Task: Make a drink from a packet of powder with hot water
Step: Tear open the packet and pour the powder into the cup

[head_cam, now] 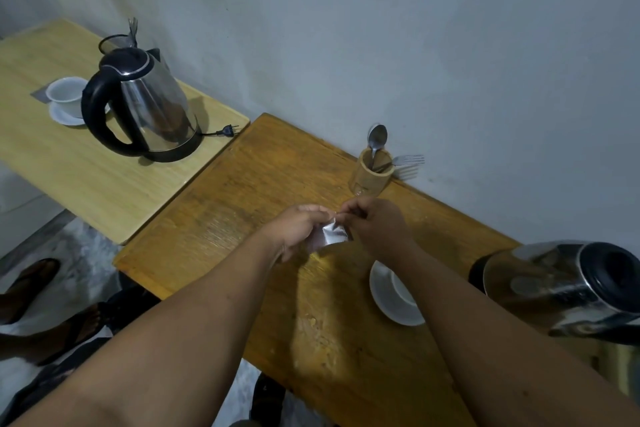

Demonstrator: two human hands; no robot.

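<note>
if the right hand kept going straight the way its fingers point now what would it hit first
The right hand points leftward, both hands pinching the packet, so it would likely meet the left hand first; depth is unclear.

Packet (330,234): silver foil, pinkish at lower left. Near table (263,191): orange-brown wood, grain streaked. Far table (86,170): pale yellow wood. Both kettles (145,104) (568,288): shiny steel, black lid. Cup (403,289), saucer (388,302): white. Far cup (64,94): white. Holder (370,173): tan bamboo. Wall (381,28): grey-blue.
</note>
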